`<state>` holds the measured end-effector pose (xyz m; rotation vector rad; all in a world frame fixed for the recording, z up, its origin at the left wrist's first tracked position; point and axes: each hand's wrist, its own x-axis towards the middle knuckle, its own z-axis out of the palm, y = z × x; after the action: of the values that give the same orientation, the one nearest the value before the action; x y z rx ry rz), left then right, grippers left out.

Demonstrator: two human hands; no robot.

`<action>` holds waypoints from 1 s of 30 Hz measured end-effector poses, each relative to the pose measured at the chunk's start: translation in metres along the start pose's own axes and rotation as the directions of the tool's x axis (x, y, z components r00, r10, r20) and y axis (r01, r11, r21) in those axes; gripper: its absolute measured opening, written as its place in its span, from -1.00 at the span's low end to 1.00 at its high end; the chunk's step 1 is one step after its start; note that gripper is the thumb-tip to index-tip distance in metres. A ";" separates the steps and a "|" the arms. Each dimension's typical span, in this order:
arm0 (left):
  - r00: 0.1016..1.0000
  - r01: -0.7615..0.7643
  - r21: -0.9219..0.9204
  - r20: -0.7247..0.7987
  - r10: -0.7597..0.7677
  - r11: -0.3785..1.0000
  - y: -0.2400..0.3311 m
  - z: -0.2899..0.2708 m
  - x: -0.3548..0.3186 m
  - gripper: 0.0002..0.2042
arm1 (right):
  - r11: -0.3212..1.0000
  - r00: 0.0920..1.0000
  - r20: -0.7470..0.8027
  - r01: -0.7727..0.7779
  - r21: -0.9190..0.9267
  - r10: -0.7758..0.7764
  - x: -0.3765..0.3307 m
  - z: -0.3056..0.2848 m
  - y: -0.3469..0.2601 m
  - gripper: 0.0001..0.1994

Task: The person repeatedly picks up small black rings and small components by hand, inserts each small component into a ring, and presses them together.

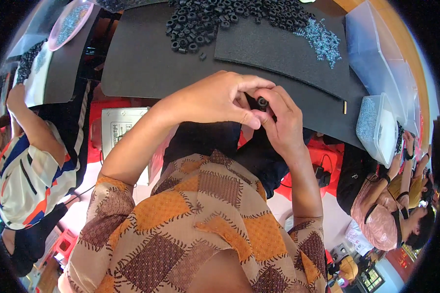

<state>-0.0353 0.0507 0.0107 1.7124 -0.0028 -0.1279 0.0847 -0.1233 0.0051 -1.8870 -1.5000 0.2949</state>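
My left hand point(215, 100) and my right hand point(281, 122) meet just in front of the table's near edge. Both pinch one small black ring-shaped part point(262, 102) between their fingertips. The right thumb and forefinger close around it, and the left thumb presses against it from the left. Further back on the black mat point(146, 63) lies a heap of several similar black rings point(230, 14). A scatter of small silvery-blue pieces point(322, 41) lies to the heap's right on a second dark mat point(278, 53).
A clear plastic box point(376, 127) holding small grey parts stands at the right, a larger clear bin point(376, 44) behind it. A pink dish point(68, 22) sits far left. One person works at my left point(29, 161), another at my right point(376, 205).
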 end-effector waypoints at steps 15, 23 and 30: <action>0.986 -0.016 -0.125 -0.165 -0.005 0.992 -0.008 0.002 0.012 -0.47 | 0.985 0.969 -0.178 0.160 -0.071 -0.170 0.010 0.010 0.013 -0.62; 0.899 -0.099 0.355 -0.369 0.237 0.930 -0.012 0.021 0.003 -0.47 | 0.992 0.983 -0.178 0.073 0.101 -0.054 0.001 0.009 0.001 -0.73; 0.840 -0.122 0.481 -0.415 0.349 0.868 -0.016 0.030 -0.002 -0.66 | 0.974 0.976 -0.205 -0.020 0.227 0.068 0.002 0.011 -0.004 -0.85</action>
<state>-0.0410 0.0238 -0.0093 2.1393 0.1390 0.5471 0.0758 -0.1171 -0.0001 -1.7151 -1.2303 0.2620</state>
